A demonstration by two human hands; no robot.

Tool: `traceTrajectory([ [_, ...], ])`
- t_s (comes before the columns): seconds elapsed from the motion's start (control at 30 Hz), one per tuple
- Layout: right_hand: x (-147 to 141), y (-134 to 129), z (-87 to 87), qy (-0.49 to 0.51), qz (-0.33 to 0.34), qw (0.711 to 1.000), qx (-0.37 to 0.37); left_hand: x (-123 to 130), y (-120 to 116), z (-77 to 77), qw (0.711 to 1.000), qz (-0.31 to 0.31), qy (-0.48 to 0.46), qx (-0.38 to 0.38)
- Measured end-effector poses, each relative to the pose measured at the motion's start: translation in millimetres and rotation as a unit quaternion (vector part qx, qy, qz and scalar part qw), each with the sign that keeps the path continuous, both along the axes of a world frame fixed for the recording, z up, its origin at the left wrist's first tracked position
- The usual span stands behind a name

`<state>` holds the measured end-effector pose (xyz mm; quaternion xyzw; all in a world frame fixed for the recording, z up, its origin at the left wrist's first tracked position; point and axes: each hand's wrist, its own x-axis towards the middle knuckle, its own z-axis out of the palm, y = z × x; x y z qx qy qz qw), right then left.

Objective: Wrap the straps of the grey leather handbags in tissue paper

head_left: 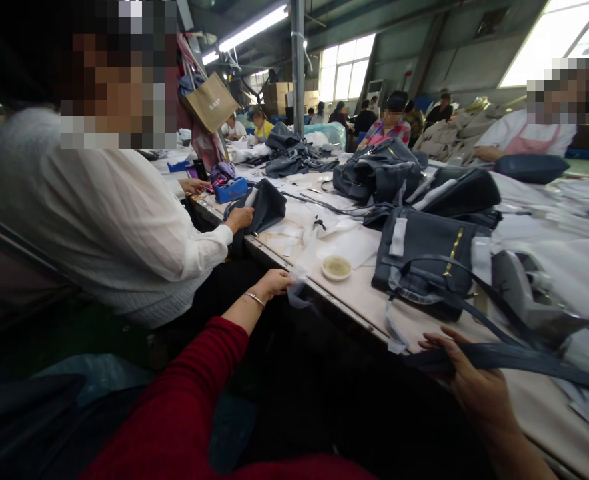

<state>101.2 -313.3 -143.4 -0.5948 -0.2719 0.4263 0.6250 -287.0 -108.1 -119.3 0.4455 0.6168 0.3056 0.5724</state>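
Observation:
My left hand (274, 283) is at the table's front edge, fingers pinched on a thin, whitish translucent strip (300, 293) that hangs down over the edge. My right hand (479, 383) is at the lower right, fingers closed round a dark blue-grey strap (539, 361). Just beyond it lies a handbag (419, 250) of the same colour, with a gold zip and pieces of white wrapping on it. A narrower strap (479, 313) runs from the bag toward the right. A small round dish (336, 268) with a pale greenish content stands between my left hand and the bag.
A co-worker in a white blouse (139, 207) sits close on my left, holding a dark bag piece (269, 207). More dark bags (377, 170) are heaped behind. A grey-white machine or tape holder (524, 287) stands at right. The table edge (344, 310) runs diagonally before me.

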Motion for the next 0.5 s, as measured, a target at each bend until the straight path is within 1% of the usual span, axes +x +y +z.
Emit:
traceTrajectory([
  [0.1,-2.7,-1.2,3.9,0.002,0.002,1.0,0.006,-0.6,-7.7,-4.6,0.998,-0.009,-0.056,-0.028],
  [0.17,-3.6,-1.7,4.7,0.003,0.002,1.0,0.011,-1.0,-12.9,-3.3,0.993,-0.021,-0.106,-0.043],
  [0.33,-0.2,-1.0,2.2,0.02,0.004,1.0,0.009,3.5,-29.4,9.3,0.975,-0.038,-0.212,-0.047],
  [0.5,6.0,-2.1,2.2,0.099,0.033,0.995,0.0,15.9,-56.6,22.9,0.956,-0.047,-0.286,-0.052],
])
